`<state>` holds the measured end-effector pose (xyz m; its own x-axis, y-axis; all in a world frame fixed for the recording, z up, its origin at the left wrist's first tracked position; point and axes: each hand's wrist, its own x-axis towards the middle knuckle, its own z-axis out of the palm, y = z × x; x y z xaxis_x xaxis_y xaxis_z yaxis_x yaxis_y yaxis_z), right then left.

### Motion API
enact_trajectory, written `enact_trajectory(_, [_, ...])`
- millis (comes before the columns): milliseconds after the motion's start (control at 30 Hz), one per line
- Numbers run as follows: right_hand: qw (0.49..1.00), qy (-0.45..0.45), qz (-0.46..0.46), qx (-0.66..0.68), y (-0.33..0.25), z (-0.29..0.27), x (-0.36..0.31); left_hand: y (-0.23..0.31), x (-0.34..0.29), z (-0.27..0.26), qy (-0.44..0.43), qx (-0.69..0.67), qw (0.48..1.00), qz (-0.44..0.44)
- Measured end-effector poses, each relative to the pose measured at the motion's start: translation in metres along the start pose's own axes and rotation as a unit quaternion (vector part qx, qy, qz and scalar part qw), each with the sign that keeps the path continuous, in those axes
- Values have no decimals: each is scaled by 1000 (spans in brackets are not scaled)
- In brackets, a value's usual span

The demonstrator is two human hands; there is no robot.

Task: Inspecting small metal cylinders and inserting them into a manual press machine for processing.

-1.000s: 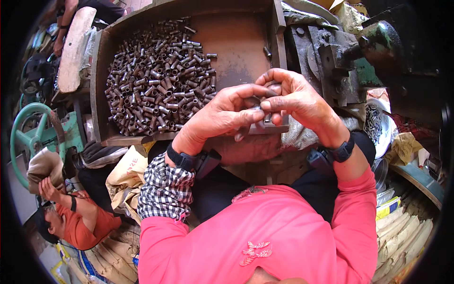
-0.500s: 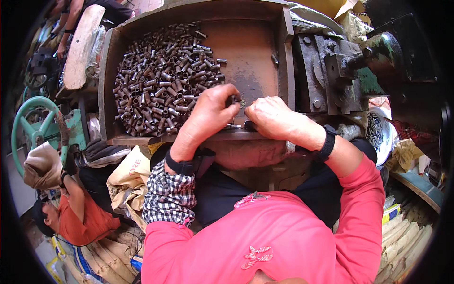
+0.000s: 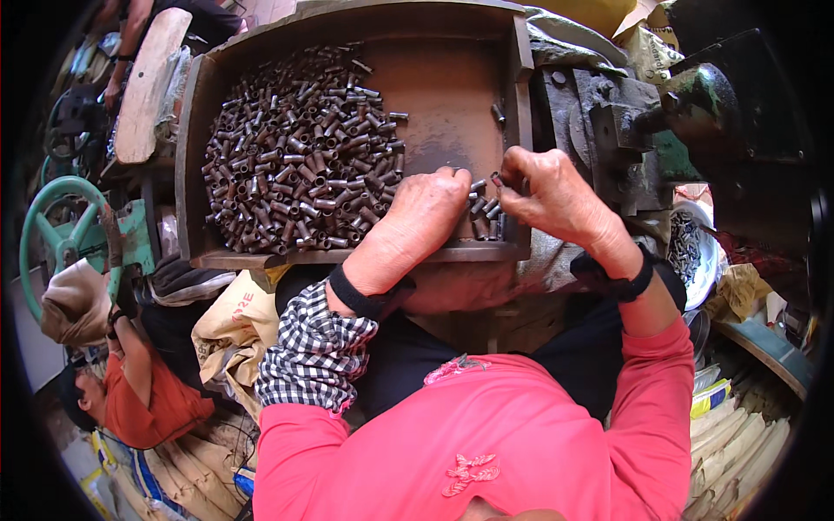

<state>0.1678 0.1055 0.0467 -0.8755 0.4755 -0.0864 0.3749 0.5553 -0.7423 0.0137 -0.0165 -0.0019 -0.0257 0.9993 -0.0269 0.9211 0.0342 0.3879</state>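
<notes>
A shallow rust-brown tray (image 3: 453, 65) holds a big heap of short metal tubes (image 3: 304, 156) on its left side. My right hand (image 3: 556, 198) is at the tray's right wall, thumb and forefinger pinched on one short metal tube (image 3: 496, 179). My left hand (image 3: 421, 210) is low over the tray's near side, fingers bent together; its fingertips face away, so what they hold is hidden. Between my hands, a small group of metal tubes (image 3: 483, 224) lies in the near right corner. One lone tube (image 3: 498, 113) rests by the right wall farther back.
A dark machine block (image 3: 621, 130) stands right of the tray. Beyond it is a white basin (image 3: 708, 260) with small metal parts. At left are a green handwheel (image 3: 65, 230) and a wooden board (image 3: 152, 87). Another person (image 3: 152, 391) in orange is at lower left.
My right hand has moved right toward the tray's wall, and my left hand has shifted right and lowered. The small group of tubes in the near right corner now shows.
</notes>
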Motion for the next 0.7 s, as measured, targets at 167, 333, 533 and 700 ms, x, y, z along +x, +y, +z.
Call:
enact_trajectory(167, [997,48,-27,61,12,10,-7,10,6,-2,-9,11,1000,24])
enact_trajectory(333, [982,24,53,181,14,5,-11,13,8,-4,-30,18,999,37])
enact_trajectory(533, [943,15,96,317,13,2,-13,7,6,-3,23,-93,995,10])
enact_trajectory(700, [918,-3,132,373,12,-2,-13,7,9,-11,-38,-438,893,-92])
